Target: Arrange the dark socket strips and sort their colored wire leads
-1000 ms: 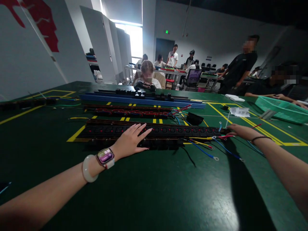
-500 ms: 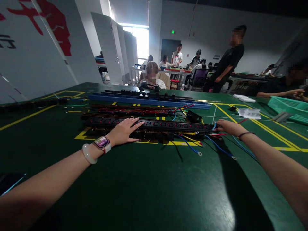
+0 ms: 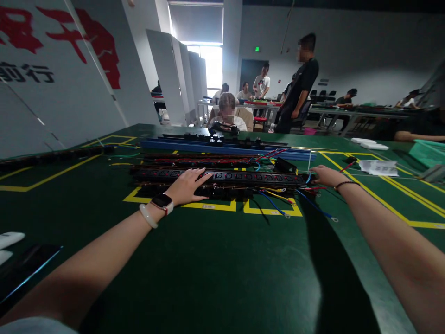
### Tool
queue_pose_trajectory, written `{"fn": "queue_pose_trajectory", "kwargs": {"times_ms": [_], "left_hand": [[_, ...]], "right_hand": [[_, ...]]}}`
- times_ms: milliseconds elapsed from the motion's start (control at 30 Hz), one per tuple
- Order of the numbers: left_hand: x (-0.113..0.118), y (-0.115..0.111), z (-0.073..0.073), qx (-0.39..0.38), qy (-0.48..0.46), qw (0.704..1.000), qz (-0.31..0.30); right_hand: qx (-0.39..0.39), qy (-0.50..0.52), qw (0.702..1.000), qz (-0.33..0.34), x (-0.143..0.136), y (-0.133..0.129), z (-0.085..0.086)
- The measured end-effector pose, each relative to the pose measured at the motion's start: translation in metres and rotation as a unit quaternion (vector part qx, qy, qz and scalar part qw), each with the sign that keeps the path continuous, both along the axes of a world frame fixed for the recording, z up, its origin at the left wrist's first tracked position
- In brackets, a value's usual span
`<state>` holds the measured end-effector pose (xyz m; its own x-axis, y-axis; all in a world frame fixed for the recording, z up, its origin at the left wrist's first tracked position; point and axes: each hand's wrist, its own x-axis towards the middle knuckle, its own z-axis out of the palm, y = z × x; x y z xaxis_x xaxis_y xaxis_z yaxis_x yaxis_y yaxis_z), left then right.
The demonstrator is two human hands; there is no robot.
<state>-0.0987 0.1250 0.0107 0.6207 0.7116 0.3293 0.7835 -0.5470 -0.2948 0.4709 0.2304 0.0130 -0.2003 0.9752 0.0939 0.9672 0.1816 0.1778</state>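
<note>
My left hand (image 3: pixel 189 186) lies with its fingers spread on a long black socket strip (image 3: pixel 250 176). At the strip's right end my right hand (image 3: pixel 324 176) has its fingers closed around wires, with a light blue wire (image 3: pixel 308 177) beside the fingertips. Blue wires with ring terminals (image 3: pixel 286 215) and yellow wires (image 3: pixel 276 190) reach out from below the strip onto the green table (image 3: pixel 215 264). Behind it runs another dark strip with red wires (image 3: pixel 208 160).
Blue rails (image 3: pixel 174 144) lie at the back, near a seated person (image 3: pixel 227 109). A black block (image 3: pixel 285 165) sits behind the strip. To the right are a plastic bag (image 3: pixel 378 168) and a green basket (image 3: pixel 429 155); a dark flat device (image 3: pixel 29 269) lies at the left.
The view has turned slightly, shifting the table and strip to the right in the picture. Both hands keep their places on the strip. A standing person in the background appears further left.
</note>
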Motion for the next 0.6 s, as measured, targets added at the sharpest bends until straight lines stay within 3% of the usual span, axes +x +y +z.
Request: {"fn": "queue_pose_trajectory", "kwargs": {"times_ms": [133, 233, 333, 400, 500, 600], "left_hand": [[-0.001, -0.002, -0.005, 0.002, -0.013, 1.000, 0.001], [0.000, -0.002, -0.006, -0.002, -0.033, 0.999, 0.001], [0.002, 0.000, -0.005, -0.004, -0.064, 0.998, 0.005], [0.003, 0.003, -0.002, -0.005, -0.081, 0.997, 0.009], [0.004, 0.007, 0.004, -0.019, -0.084, 0.996, 0.006], [0.005, 0.009, 0.012, -0.038, -0.066, 0.997, -0.003]], "right_hand": [[0.059, 0.037, 0.997, -0.014, -0.015, -0.017, 0.018], [0.122, 0.142, 0.981, 0.056, -0.044, -0.044, 0.024], [0.110, 0.145, 0.972, 0.150, -0.077, -0.070, 0.014], [0.106, 0.108, 0.973, 0.176, -0.094, -0.079, 0.005], [0.112, 0.095, 0.975, 0.164, -0.108, -0.080, -0.003], [0.114, 0.091, 0.980, 0.139, -0.116, -0.079, 0.000]]}}
